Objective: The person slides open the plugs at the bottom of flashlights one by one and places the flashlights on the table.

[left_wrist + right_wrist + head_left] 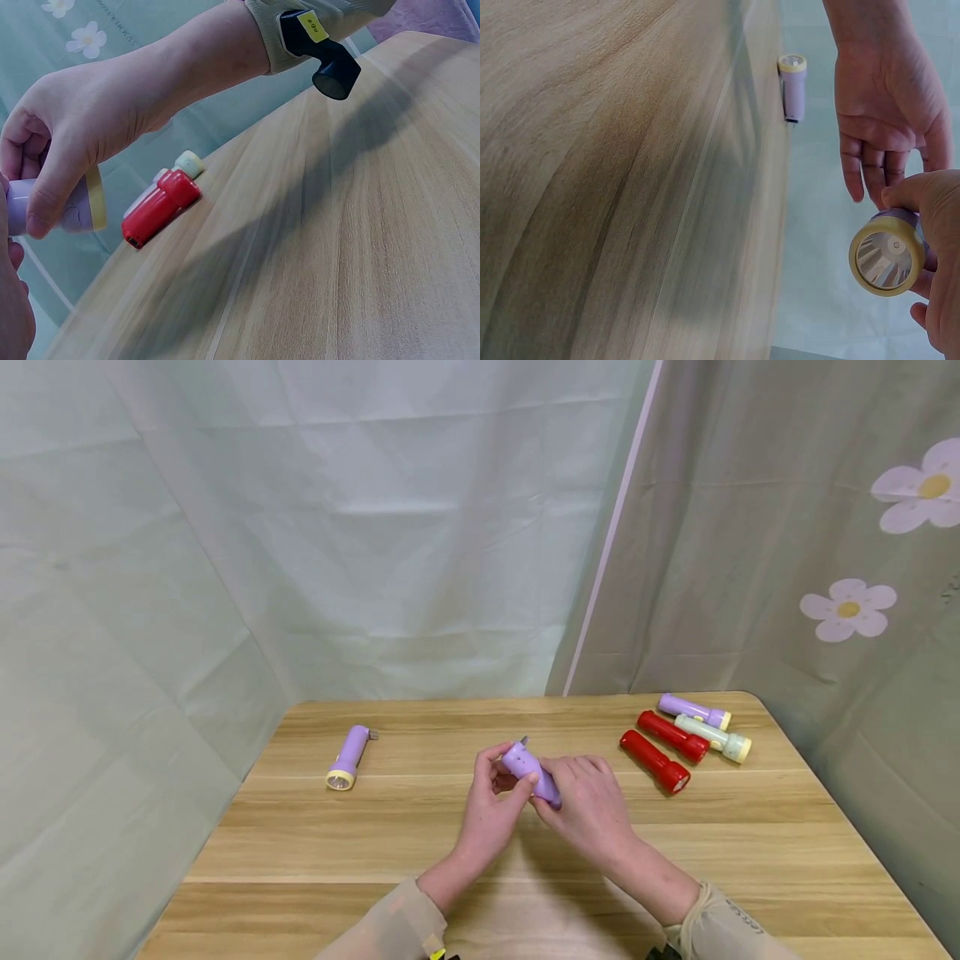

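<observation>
Over the middle of the table, both hands are on one purple flashlight with a cream-yellow head ring. My right hand grips its head end. In the right wrist view the lens shows below the right thumb. At the tail, my left hand pinches the body between thumb and fingers. A small metal piece sticks out at the tail end. Another purple flashlight lies on the left of the table, a metal piece protruding from its tail too.
To the right lie two red flashlights, a pale green one and a purple one, close together. The wooden table meets hanging curtains at the back and sides.
</observation>
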`<state>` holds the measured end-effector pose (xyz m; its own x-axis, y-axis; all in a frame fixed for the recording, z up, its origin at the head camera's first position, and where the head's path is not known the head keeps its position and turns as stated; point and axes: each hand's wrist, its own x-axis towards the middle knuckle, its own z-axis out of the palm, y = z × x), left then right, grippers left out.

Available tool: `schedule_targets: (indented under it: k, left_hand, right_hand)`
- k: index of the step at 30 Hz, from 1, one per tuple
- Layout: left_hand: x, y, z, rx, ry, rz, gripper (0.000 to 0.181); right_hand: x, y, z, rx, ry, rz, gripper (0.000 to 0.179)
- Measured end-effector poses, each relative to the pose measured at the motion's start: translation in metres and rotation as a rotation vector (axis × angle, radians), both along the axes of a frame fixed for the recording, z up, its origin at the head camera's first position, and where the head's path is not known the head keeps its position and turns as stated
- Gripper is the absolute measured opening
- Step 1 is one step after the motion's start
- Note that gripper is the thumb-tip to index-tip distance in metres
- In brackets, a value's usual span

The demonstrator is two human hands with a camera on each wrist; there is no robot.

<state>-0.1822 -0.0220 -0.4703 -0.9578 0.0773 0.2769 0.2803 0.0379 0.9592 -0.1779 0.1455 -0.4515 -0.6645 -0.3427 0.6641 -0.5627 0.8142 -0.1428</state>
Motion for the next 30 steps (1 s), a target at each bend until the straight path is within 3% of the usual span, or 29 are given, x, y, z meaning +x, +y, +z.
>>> schedule_targets:
  k: [30]
  left_hand:
    - [-0.001, 0.0, -0.0019, -0.005, 0.049, -0.009, 0.051]
  right_hand:
    - [0.0011, 0.0011, -0.0011, 0.018, 0.003, 0.001, 0.045]
